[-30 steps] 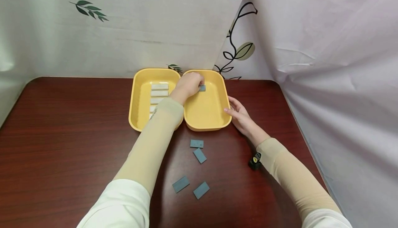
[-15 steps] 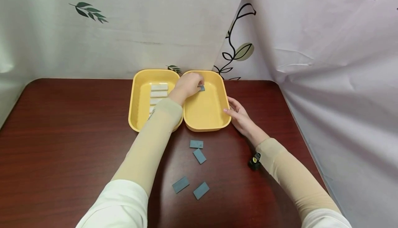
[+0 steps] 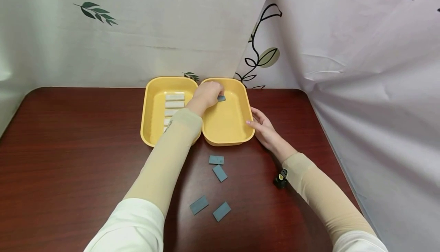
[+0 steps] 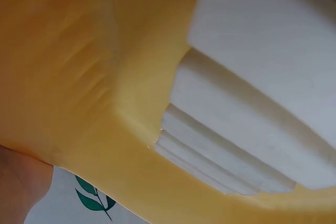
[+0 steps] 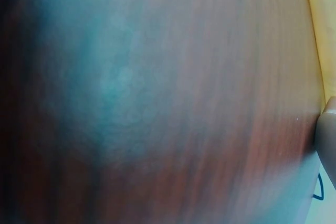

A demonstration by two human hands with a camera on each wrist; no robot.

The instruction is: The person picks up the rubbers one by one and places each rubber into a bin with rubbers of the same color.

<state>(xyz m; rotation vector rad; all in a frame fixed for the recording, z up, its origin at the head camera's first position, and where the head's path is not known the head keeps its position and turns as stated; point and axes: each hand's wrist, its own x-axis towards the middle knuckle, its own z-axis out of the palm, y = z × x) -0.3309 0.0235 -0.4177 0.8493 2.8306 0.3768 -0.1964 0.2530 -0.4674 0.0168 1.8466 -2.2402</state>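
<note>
My left hand [image 3: 209, 92] reaches into the right yellow tray [image 3: 227, 126] and pinches a small blue-grey rectangular tile [image 3: 221, 98] near its back left; the fingers partly cover the tile. My right hand [image 3: 266, 130] grips that tray's right wall, thumb on the rim and fingers outside. On the table in front lie several similar tiles: a blue tile [image 3: 216, 160], a second tile [image 3: 220, 173] touching or almost touching it, and others nearer me. In the left wrist view, white bars [image 4: 231, 98] lie in a row inside the left tray, and part of my left hand [image 4: 21, 187] shows at the lower left.
The left yellow tray [image 3: 144, 118] stands against the right one, partly hidden by my left forearm. A dark reddish wood table [image 3: 68, 149] carries everything. White curtains [image 3: 154, 26] with leaf prints hang behind and at the right. A small black object [image 3: 280, 179] is at my right wrist.
The tile in my left hand has shifted and tipped slightly, and a little less of it shows. My right hand keeps its hold on the tray. The head view has moved slightly.
</note>
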